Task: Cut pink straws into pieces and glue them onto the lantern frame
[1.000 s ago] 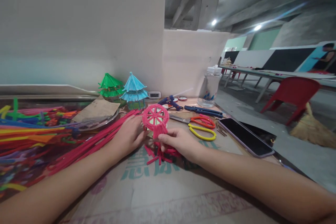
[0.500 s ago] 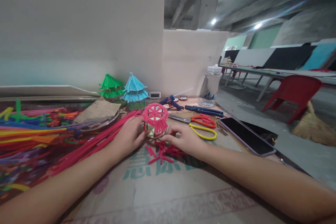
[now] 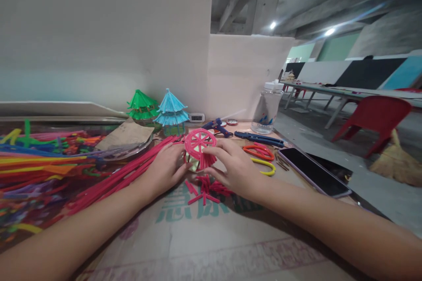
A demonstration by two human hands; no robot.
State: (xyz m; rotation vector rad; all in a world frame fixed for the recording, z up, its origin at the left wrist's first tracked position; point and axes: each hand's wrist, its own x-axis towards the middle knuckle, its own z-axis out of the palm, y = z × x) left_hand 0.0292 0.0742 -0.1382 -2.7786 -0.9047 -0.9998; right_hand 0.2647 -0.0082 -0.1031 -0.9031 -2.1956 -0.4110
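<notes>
Between my hands is a small pavilion model with a round, spoked red pipe-cleaner roof (image 3: 198, 137), tilted toward me; strips hang along its lower right edge. My left hand (image 3: 164, 167) grips its left side with thumb and fingers. On the other side, my right hand (image 3: 238, 167) has its index finger on the roof's right edge and its thumb lower down, by the hanging strips. Short cut red pipe-cleaner pieces (image 3: 205, 196) lie on the cardboard just below. Long red pipe cleaners (image 3: 121, 171) run beside and under my left forearm.
Green (image 3: 142, 104) and blue (image 3: 171, 116) model pavilions stand behind. A glue gun (image 3: 218, 126), a blue-handled tool (image 3: 259, 139), orange scissor handles (image 3: 262, 153), a yellow handle (image 3: 269, 167), a phone (image 3: 314, 172) and a water bottle (image 3: 265, 112) are rightward. Mixed pipe cleaners (image 3: 42, 167) fill the left.
My right hand has moved up and in, its index finger now at the roof's edge. It now covers part of the scissors and yellow handle. The view has shifted slightly.
</notes>
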